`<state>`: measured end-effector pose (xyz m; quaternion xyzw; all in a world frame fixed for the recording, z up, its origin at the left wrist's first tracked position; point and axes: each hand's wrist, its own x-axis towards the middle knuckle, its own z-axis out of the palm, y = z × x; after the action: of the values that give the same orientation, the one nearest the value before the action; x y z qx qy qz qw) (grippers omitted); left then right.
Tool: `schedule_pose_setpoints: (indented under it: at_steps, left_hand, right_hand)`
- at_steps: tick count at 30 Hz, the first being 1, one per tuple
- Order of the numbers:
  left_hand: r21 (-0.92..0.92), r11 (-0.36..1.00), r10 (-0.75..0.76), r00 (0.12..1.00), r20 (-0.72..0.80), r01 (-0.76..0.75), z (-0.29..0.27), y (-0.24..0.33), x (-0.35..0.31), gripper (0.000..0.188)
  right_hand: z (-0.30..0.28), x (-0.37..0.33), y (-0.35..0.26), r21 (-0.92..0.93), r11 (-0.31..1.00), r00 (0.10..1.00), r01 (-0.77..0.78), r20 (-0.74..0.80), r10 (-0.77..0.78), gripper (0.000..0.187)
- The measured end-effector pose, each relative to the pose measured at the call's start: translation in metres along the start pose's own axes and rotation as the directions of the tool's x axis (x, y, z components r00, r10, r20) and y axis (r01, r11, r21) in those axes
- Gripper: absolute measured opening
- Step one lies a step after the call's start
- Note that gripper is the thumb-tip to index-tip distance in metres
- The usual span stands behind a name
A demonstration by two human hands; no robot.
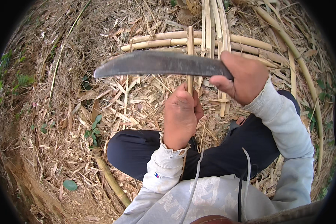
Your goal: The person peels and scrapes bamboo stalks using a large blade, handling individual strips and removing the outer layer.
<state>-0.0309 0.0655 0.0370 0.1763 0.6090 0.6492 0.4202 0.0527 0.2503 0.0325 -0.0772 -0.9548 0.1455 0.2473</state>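
Observation:
My right hand [247, 77] is closed at the right end of a machete [160, 64], whose handle the fingers hide. The long, dark, slightly curved blade points left and lies across a narrow bamboo strip [190, 42]. Whether blade and strip touch, I cannot tell. Below the blade, my left hand [182, 115] is wrapped round that strip, which stands up from the fist toward the far side. A thin end of it seems to show below the left wrist, by my lap.
Bamboo poles [156, 44] lie crosswise beyond the blade, with several long split strips [217, 26] over them. A stump [188, 13] stands at the far edge. A long curved pole [306, 71] lies at the right. Shavings and dry leaves [145, 100] cover the ground around my bent legs [134, 153].

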Motion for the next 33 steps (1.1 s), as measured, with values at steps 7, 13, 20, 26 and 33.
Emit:
schedule_pose_setpoints:
  at_steps: [7,13,20,26,33]
  left_hand:
    - [-0.013,0.995,0.094,0.995,-0.023,-0.094,-0.001,-0.025,-0.007,0.066]
    - [0.176,0.984,-0.005,0.997,-0.071,0.017,0.004,-0.001,-0.01,0.069]
    - [0.154,0.979,0.15,0.981,-0.124,-0.13,0.005,-0.015,-0.011,0.057]
    - [0.333,0.931,0.204,0.97,-0.131,-0.151,0.01,-0.009,-0.007,0.052]
    - [0.236,0.971,0.077,0.985,-0.156,-0.038,0.009,-0.002,-0.002,0.05]
  right_hand:
    - [-0.004,-0.009,-0.012,0.195,0.981,0.986,0.016,0.162,-0.048,0.063]
    - [-0.004,-0.006,-0.009,0.038,0.998,0.998,0.054,0.027,-0.055,0.062]
    - [0.005,-0.011,-0.014,0.197,0.98,0.987,0.035,0.15,-0.065,0.063]
    - [-0.001,-0.007,-0.01,0.092,0.993,0.99,0.073,0.115,-0.084,0.064]
    - [0.006,-0.002,-0.005,-0.062,0.996,0.998,0.063,-0.011,-0.063,0.062]
